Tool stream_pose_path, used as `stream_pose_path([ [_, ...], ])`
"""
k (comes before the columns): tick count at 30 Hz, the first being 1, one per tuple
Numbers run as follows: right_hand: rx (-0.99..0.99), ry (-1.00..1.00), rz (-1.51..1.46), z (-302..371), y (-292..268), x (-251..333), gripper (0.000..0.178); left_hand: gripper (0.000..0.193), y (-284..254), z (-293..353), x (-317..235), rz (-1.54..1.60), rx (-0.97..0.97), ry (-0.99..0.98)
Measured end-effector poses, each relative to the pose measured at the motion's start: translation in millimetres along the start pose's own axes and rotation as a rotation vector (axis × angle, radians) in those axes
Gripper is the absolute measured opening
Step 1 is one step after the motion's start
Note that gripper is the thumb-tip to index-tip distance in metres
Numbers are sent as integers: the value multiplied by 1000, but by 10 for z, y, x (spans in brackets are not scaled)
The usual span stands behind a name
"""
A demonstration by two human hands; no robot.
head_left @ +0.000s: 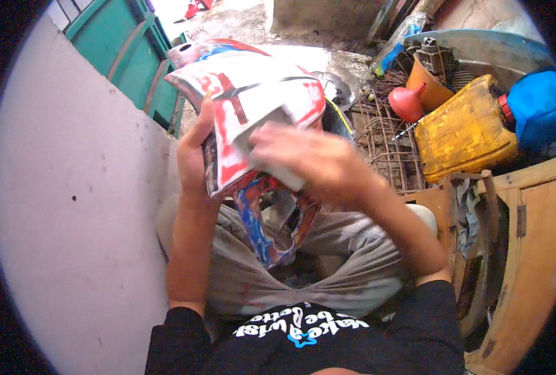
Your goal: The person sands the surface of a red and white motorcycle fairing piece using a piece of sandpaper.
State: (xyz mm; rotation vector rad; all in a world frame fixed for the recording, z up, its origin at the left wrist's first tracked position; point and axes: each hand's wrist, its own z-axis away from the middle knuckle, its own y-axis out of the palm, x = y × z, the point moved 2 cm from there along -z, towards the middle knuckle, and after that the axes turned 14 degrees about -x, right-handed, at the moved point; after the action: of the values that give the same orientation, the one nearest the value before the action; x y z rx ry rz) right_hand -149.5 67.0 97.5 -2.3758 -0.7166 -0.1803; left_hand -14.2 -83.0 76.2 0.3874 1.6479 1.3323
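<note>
A curved motorcycle body panel (272, 90), patchy white with red areas and dark seams, is held tilted above my lap. Blue and brown paint covers the looped bracket (253, 219) at its near end. My left hand (195, 153) grips the panel's left edge, thumb up along the side and the other fingers hidden behind. On the panel's near face, my right hand (309, 156), blurred by motion, presses a grey sheet of sandpaper (281, 117) flat against the surface. Part of the sheet is hidden under the fingers.
A pale wall (84, 206) rises close on the left, beside a green metal door (118, 56). To the right are a yellow jerrycan (465, 128), a red funnel (408, 103), a blue container (542, 109), a metal grid (384, 147) and a wooden cabinet (534, 250).
</note>
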Motion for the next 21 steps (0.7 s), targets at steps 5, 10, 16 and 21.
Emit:
stream_pose_path([
  [5, -190, 253, 50, 70, -97, -556, 39, 50, -12, 28, -96, -28, -112, 144],
  [10, 1, 113, -19, -9, -124, -224, 38, 50, -34, -8, -138, 11, -81, 103],
  [16, -28, 106, 23, -8, -46, -210, 48, 52, -57, 10, -208, 42, -42, 127],
  [21, -35, 433, 39, 22, -292, -587, 34, 54, -32, -8, -148, 44, -26, 58],
])
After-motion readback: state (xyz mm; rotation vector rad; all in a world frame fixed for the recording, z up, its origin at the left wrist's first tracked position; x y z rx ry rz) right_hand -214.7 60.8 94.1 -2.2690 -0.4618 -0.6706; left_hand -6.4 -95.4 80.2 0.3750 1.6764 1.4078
